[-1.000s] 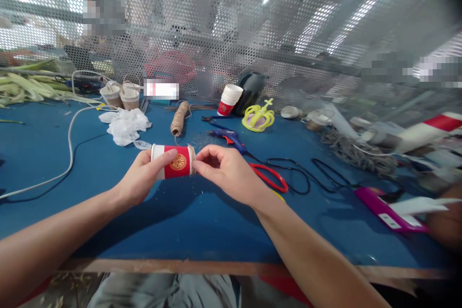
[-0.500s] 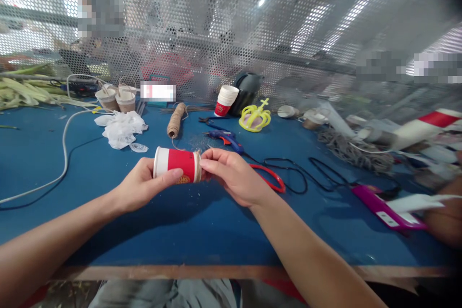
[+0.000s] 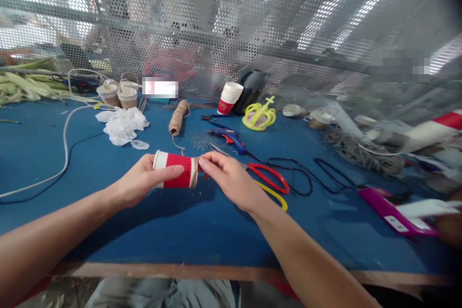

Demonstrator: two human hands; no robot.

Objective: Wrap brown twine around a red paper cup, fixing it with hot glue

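Observation:
A red and white paper cup [image 3: 176, 163] lies on its side in my left hand [image 3: 139, 180], the thumb across its red band. Tan twine [image 3: 194, 172] goes around the cup's right end. My right hand [image 3: 227, 175] pinches at that end, fingertips closed on the twine. A strand runs back to the twine roll [image 3: 178, 118] behind the cup. Just behind and right of my right hand are a blue glue gun [image 3: 231, 138] and scissors with red and yellow handles [image 3: 270, 178].
White gloves [image 3: 124, 125] and twine-wrapped cups [image 3: 128, 95] are at the left. Stacked cups [image 3: 229, 98], a black kettle [image 3: 251, 87] and a yellow crown-shaped item [image 3: 259, 116] stand at the back. A purple power strip [image 3: 395, 214] and black cable lie right.
The cup has turned a little in my hands, so its print shows differently. My right hand has shifted slightly, and more of the scissors shows. The view has moved a little.

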